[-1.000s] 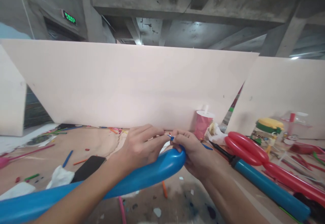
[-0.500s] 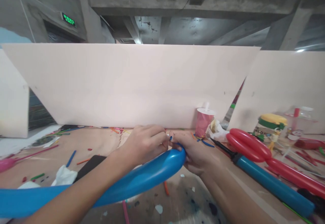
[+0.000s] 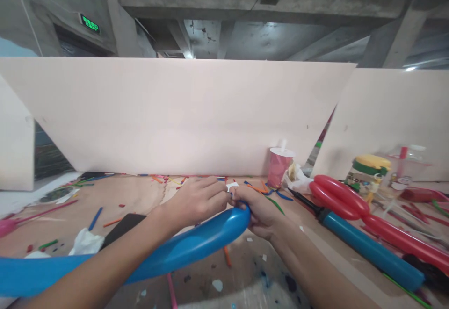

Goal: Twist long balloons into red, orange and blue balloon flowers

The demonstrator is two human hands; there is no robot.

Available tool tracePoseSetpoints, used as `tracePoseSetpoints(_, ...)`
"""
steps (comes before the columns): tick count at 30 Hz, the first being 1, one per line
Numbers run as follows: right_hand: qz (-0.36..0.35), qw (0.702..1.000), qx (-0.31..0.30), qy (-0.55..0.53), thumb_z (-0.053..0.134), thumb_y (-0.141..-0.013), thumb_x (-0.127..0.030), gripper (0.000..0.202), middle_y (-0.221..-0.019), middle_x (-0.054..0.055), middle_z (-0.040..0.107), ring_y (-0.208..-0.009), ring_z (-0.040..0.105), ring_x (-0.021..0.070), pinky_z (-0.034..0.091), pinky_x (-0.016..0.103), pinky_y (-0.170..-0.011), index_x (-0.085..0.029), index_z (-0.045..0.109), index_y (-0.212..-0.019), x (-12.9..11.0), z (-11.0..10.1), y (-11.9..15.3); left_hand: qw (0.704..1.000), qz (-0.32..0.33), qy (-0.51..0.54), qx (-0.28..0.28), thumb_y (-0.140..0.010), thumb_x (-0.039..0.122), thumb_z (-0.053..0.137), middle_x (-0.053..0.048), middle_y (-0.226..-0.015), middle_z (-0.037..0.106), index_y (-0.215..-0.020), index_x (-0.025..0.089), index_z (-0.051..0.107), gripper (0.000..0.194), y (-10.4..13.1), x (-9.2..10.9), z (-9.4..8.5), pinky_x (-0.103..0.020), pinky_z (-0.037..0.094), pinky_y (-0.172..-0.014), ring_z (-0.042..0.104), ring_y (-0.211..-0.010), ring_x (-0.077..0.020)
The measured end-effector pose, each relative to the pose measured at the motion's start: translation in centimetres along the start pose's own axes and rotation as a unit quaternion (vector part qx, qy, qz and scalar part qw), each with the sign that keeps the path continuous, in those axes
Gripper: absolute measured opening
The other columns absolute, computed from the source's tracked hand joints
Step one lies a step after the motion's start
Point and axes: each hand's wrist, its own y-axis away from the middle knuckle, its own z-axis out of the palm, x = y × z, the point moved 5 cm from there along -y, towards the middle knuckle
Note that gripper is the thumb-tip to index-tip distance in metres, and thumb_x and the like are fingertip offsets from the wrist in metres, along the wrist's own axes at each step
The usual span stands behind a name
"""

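A long inflated blue balloon runs from the left edge to the middle, passing beneath my left forearm. Its right end is pinched in my right hand, whose fingers are closed around the tip. My left hand meets the right one at that end, fingers curled together on the small blue end of the balloon. The knot or tail between the fingertips is mostly hidden.
Right of my hands lie a blue hand pump and a twisted red balloon. Behind are a pink cup, a yellow-lidded jar and a white board. A black flat object and crumpled tissue lie left.
Both hands and the balloon's end have moved slightly down and left in the view. The left fingers have drawn closer to the right ones, and less of the blue tip shows.
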Motion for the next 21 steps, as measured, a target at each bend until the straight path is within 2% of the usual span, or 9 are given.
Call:
tracePoseSetpoints(2, 0.087, 0.993, -0.031, -0.071, 0.048, -0.056, -0.024, 0.014, -0.042, -0.008, 0.029, -0.037, 0.021, 0.0047, 0.017, 0.019, -0.035, -0.02, 0.037, -0.048, 0.6, 0.7, 0.2, 1.0, 0.002, 0.014, 0.009, -0.088, 0.018, 0.048, -0.001, -0.07, 0.064, -0.08, 0.018, 0.06, 0.014, 0.3, 0.0, -0.3, -0.022, 0.044, -0.061, 0.059, -0.067, -0.0109)
tracePoseSetpoints(4, 0.156, 0.979, -0.034, -0.127, 0.049, -0.055, -0.022, 0.013, -0.04, -0.009, 0.03, -0.035, 0.017, 0.0028, 0.013, 0.018, -0.034, -0.018, 0.039, -0.048, 1.1, 1.0, 0.4, 0.999, -0.02, 0.043, 0.001, -0.087, 0.019, 0.048, 0.0, -0.066, 0.063, -0.074, 0.018, 0.06, 0.018, 0.2, -0.3, -0.2, -0.021, 0.044, -0.06, 0.059, -0.063, -0.0096)
tracePoseSetpoints(8, 0.192, 0.972, -0.026, -0.136, 0.048, -0.053, -0.019, 0.011, -0.035, -0.009, 0.032, -0.031, 0.016, 0.0015, 0.009, 0.017, -0.033, -0.017, 0.041, -0.045, 1.7, 0.7, 0.1, 0.991, -0.083, 0.09, -0.053, -0.085, 0.022, 0.049, 0.0, -0.064, 0.063, -0.067, 0.019, 0.06, 0.021, -0.1, -1.3, 1.3, -0.02, 0.043, -0.056, 0.059, -0.062, -0.0096)
tracePoseSetpoints(11, 0.186, 0.973, -0.033, -0.136, 0.049, -0.053, -0.019, 0.009, -0.035, -0.01, 0.033, -0.031, 0.016, 0.0013, 0.008, 0.017, -0.033, -0.017, 0.043, -0.046, 1.9, 0.1, -0.2, 0.983, -0.1, 0.108, -0.108, -0.084, 0.023, 0.05, 0.0, -0.068, 0.065, -0.074, 0.019, 0.063, 0.017, -0.1, -1.6, 2.7, -0.021, 0.044, -0.059, 0.06, -0.067, -0.0115)
tracePoseSetpoints(13, 0.175, 0.974, -0.042, -0.138, 0.05, -0.054, -0.02, 0.01, -0.035, -0.01, 0.033, -0.032, 0.016, 0.0013, 0.008, 0.017, -0.034, -0.017, 0.044, -0.047, 1.9, -0.2, -0.3, 0.983, -0.093, 0.115, -0.112, -0.086, 0.025, 0.05, -0.001, -0.072, 0.066, -0.079, 0.02, 0.064, 0.017, 0.0, -1.6, 3.1, -0.022, 0.045, -0.063, 0.061, -0.07, -0.0125)
tracePoseSetpoints(16, 0.152, 0.976, -0.059, -0.142, 0.051, -0.055, -0.022, 0.013, -0.037, -0.009, 0.033, -0.035, 0.019, 0.0024, 0.011, 0.017, -0.035, -0.017, 0.043, -0.047, 1.9, -0.2, -0.4, 0.988, -0.075, 0.117, -0.066, -0.087, 0.024, 0.05, -0.002, -0.076, 0.069, -0.081, 0.018, 0.064, 0.017, 0.1, -1.4, 2.6, -0.023, 0.047, -0.067, 0.061, -0.072, -0.0126)
tracePoseSetpoints(21, 0.08, 0.985, -0.083, -0.125, 0.054, -0.059, -0.02, 0.017, -0.044, -0.008, 0.033, -0.042, 0.023, 0.0046, 0.015, 0.02, -0.04, -0.017, 0.041, -0.048, 1.5, -0.2, -0.5, 0.991, -0.086, 0.104, -0.001, -0.084, 0.017, 0.052, -0.001, -0.074, 0.069, -0.077, 0.017, 0.062, 0.012, 0.2, -1.1, 1.5, -0.022, 0.048, -0.064, 0.061, -0.069, -0.0112)
